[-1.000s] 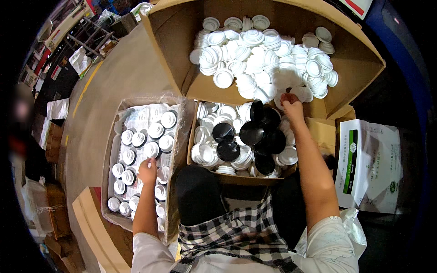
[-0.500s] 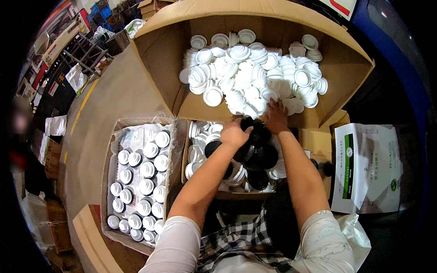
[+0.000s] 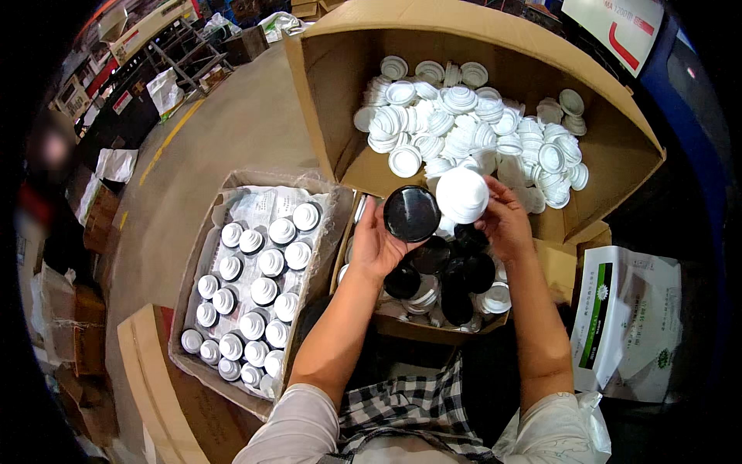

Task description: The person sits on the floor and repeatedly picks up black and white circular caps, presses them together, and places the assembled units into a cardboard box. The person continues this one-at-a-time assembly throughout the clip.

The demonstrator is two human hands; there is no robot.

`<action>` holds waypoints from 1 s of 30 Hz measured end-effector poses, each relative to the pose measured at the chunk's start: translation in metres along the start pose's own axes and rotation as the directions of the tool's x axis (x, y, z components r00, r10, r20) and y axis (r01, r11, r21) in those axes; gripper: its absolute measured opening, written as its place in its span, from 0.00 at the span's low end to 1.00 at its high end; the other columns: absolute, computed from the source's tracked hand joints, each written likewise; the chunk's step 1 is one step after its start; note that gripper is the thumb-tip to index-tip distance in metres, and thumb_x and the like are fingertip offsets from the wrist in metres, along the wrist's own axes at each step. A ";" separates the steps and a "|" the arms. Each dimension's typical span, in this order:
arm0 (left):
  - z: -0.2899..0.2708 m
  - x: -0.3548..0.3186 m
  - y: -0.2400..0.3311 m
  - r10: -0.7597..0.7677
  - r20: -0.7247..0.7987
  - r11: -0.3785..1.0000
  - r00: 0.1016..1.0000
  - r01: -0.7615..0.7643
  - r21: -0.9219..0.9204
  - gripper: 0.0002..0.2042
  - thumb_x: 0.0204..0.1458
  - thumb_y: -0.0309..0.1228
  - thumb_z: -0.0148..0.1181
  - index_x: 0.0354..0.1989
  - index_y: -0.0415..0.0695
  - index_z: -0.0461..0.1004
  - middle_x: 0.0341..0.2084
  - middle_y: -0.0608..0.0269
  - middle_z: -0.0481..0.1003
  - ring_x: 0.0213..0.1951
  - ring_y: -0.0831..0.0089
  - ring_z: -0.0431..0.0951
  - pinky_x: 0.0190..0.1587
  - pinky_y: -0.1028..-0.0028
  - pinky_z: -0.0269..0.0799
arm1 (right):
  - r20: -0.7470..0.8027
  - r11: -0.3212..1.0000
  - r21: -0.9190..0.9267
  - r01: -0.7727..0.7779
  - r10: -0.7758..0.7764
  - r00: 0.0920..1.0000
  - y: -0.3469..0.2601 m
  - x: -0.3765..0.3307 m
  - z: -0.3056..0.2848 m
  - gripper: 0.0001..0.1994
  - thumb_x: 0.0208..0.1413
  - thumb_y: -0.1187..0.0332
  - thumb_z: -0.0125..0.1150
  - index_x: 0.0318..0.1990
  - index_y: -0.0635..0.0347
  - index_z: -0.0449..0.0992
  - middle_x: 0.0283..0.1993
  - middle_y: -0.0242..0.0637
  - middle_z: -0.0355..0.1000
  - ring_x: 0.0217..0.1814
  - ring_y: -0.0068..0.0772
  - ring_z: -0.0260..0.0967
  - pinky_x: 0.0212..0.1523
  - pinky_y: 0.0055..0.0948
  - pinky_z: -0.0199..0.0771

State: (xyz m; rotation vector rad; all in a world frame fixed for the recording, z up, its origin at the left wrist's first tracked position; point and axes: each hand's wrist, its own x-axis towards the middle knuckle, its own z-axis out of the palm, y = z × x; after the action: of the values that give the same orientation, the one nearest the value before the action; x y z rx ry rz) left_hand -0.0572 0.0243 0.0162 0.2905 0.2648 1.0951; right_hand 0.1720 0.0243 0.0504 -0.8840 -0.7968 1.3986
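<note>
A round, glossy black cap (image 3: 412, 213) is gripped at its rim by my left hand (image 3: 377, 246), its wide face turned up. Close beside it, my right hand (image 3: 506, 223) holds a white stepped plastic piece (image 3: 462, 195) by its right edge. The two parts look side by side; whether they touch, I cannot tell. Below my hands, several more black caps (image 3: 457, 305) lie on white pieces (image 3: 493, 298) in a small carton. Loose white stepped pieces (image 3: 460, 116) are heaped in the large carton just beyond my hands.
At the left, a lined carton (image 3: 202, 340) holds several white-topped black parts (image 3: 263, 291) standing in rows. The large carton's wall (image 3: 317, 108) rises at the far side. A white printed package (image 3: 630, 325) lies at the right. Cardboard flaps (image 3: 147, 348) stick out at lower left.
My left hand has lifted a black cap from the small carton. My right hand has drawn back from the heap with a white piece. The view has shifted, moving the scene rightward.
</note>
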 end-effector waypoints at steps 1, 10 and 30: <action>0.005 -0.009 0.004 -0.025 0.078 0.998 0.997 0.029 -0.058 0.22 0.60 0.40 0.35 0.58 0.40 0.58 0.55 0.49 0.64 0.57 0.52 0.64 0.56 0.44 0.59 | 0.054 0.998 0.031 -0.062 0.060 0.997 -0.001 -0.006 0.008 0.23 0.50 0.79 0.47 0.56 0.58 0.65 0.45 0.38 0.69 0.37 0.25 0.71 0.27 0.19 0.73; 0.012 -0.020 0.010 -0.054 0.164 0.992 0.985 0.072 -0.103 0.22 0.62 0.39 0.33 0.61 0.42 0.56 0.58 0.50 0.61 0.59 0.52 0.63 0.57 0.44 0.59 | 0.246 0.963 -0.259 0.074 -0.008 0.969 0.012 -0.027 0.038 0.39 0.45 0.69 0.65 0.65 0.60 0.51 0.59 0.39 0.58 0.59 0.33 0.58 0.51 0.31 0.68; 0.023 -0.021 -0.006 0.066 0.105 0.985 0.992 -0.081 0.155 0.30 0.60 0.53 0.30 0.65 0.48 0.48 0.61 0.61 0.57 0.61 0.66 0.58 0.61 0.64 0.57 | 0.511 0.384 -0.642 0.663 -0.431 0.744 0.030 -0.039 0.054 0.37 0.35 0.66 0.75 0.55 0.59 0.62 0.60 0.50 0.60 0.62 0.46 0.60 0.59 0.39 0.61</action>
State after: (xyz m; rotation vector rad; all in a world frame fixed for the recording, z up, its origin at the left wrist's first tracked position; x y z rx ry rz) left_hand -0.0530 0.0001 0.0368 0.4995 0.2542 1.1307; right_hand 0.1095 -0.0128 0.0510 -0.9487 -1.8468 0.4674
